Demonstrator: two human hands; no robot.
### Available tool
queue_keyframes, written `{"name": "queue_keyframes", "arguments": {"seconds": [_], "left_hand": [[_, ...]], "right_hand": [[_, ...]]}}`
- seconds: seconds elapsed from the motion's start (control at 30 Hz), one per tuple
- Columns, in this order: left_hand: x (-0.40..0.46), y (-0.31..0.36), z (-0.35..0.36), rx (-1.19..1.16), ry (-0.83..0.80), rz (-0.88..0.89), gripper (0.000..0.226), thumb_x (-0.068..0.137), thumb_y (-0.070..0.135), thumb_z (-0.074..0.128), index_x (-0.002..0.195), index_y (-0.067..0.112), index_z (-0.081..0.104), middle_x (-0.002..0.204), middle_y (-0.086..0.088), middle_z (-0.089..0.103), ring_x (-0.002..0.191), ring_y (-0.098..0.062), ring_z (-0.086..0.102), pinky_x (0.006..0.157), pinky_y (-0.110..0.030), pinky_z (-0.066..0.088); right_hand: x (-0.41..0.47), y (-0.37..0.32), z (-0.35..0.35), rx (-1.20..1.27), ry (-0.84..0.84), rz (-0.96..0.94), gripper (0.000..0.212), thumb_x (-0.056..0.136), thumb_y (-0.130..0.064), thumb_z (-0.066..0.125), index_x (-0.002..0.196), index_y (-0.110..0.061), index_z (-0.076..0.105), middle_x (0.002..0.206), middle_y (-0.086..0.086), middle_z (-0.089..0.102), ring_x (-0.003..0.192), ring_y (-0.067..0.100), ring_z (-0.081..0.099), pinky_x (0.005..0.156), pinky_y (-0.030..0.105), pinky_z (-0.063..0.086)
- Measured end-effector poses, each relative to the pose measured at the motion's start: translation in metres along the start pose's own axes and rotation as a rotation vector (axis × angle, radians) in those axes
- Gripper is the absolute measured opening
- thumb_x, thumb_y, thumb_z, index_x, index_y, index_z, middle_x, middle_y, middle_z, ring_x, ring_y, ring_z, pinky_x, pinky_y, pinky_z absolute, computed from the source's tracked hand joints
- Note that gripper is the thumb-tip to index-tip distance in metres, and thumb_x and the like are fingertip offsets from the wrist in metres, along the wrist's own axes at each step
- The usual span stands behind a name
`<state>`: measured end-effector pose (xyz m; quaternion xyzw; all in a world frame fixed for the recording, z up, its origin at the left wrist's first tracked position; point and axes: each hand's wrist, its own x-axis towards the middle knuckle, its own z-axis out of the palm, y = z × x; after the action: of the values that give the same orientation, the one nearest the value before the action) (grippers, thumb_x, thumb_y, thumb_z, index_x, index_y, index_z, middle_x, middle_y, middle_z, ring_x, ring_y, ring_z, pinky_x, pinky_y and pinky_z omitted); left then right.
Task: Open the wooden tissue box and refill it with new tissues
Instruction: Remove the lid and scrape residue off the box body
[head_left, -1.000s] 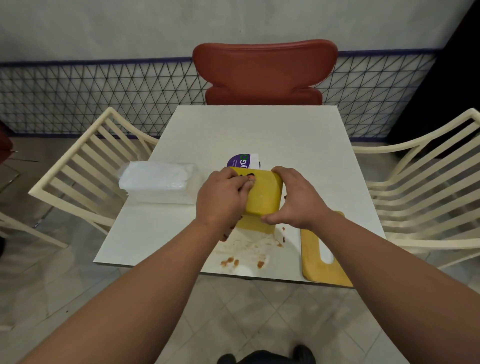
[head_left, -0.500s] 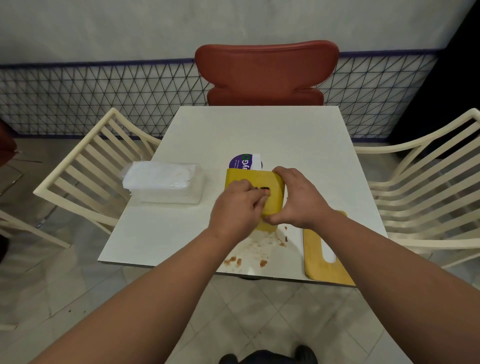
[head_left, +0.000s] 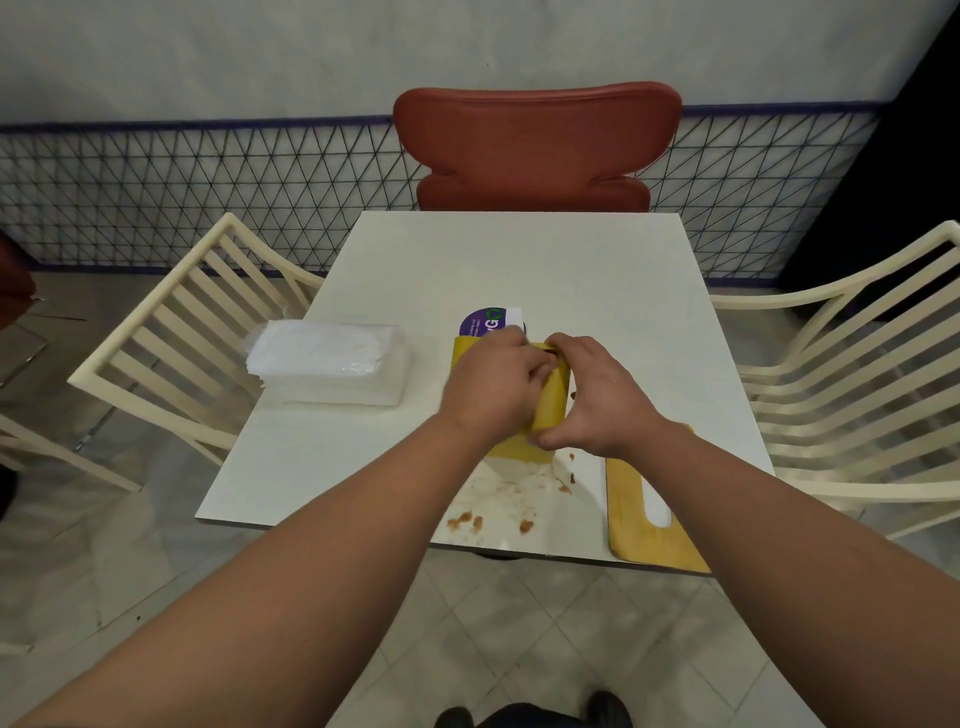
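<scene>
The yellow wooden tissue box (head_left: 551, 405) stands near the middle of the white table (head_left: 597, 270), tilted toward me. My right hand (head_left: 602, 400) grips its right side and upper edge. My left hand (head_left: 491, 389) lies over the box's top face, fingers curled at the dark opening there; what they touch is hidden. The box's slotted wooden lid (head_left: 641, 506) lies flat at the table's near right edge. A clear-wrapped pack of white tissues (head_left: 332, 364) rests on the table's left side.
A purple and white card (head_left: 488, 322) lies just behind the box. Brown stains (head_left: 498, 499) mark the table's near edge. A red chair (head_left: 535, 145) stands at the far side, cream slatted chairs (head_left: 171, 332) on both sides.
My left hand slid down across the box's top face and back up to its opening. The box tipped slightly and my right hand shifted with it.
</scene>
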<state>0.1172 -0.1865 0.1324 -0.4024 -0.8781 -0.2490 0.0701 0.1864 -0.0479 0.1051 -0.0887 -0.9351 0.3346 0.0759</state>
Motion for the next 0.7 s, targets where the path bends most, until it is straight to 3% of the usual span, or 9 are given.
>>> {"name": "queue_keyframes", "arguments": {"seconds": [0.1,0.27,0.33,0.53,0.7], "left_hand": [[0.001,0.003,-0.001,-0.03,-0.068,0.096,0.022,0.093,0.028,0.056,0.1,0.019,0.075,0.089,-0.004,0.062,0.089,-0.023,0.057,0.073,-0.035,0.045],[0.006,-0.032,-0.012,-0.047,0.11,-0.205,0.022,0.093,0.03,0.056,0.104,0.022,0.073,0.095,-0.002,0.058,0.091,-0.021,0.056,0.075,-0.03,0.044],[0.004,-0.021,-0.005,-0.042,0.136,-0.219,0.022,0.093,0.027,0.055,0.103,0.02,0.073,0.094,-0.003,0.057,0.09,-0.022,0.055,0.073,-0.03,0.042],[-0.001,0.009,0.007,-0.094,-0.028,0.087,0.021,0.09,0.021,0.055,0.095,0.013,0.073,0.083,-0.005,0.057,0.079,-0.021,0.054,0.069,-0.034,0.043],[0.005,-0.037,-0.013,-0.093,0.136,-0.196,0.022,0.093,0.027,0.057,0.106,0.018,0.073,0.088,0.001,0.052,0.088,-0.018,0.054,0.075,-0.028,0.042]], "right_hand": [[0.001,0.002,-0.001,-0.002,-0.015,-0.001,0.101,0.046,-0.038,0.086,0.136,-0.025,0.04,0.118,-0.011,0.043,0.099,0.005,0.046,0.081,0.034,0.052],[0.002,0.002,-0.001,-0.023,-0.022,-0.002,0.111,0.049,-0.04,0.088,0.144,-0.023,0.033,0.131,-0.006,0.04,0.108,0.009,0.042,0.084,0.033,0.05],[0.002,0.003,0.0,-0.02,-0.023,0.001,0.111,0.048,-0.041,0.087,0.143,-0.023,0.033,0.13,-0.007,0.041,0.108,0.008,0.042,0.083,0.03,0.049],[0.002,0.002,-0.001,0.021,-0.025,-0.008,0.099,0.04,-0.052,0.072,0.13,-0.024,0.044,0.114,-0.011,0.048,0.098,0.001,0.043,0.079,0.02,0.039],[0.0,0.001,-0.005,-0.047,-0.027,-0.021,0.109,0.052,-0.036,0.088,0.145,-0.022,0.033,0.129,-0.007,0.04,0.105,0.006,0.038,0.083,0.025,0.036]]}}
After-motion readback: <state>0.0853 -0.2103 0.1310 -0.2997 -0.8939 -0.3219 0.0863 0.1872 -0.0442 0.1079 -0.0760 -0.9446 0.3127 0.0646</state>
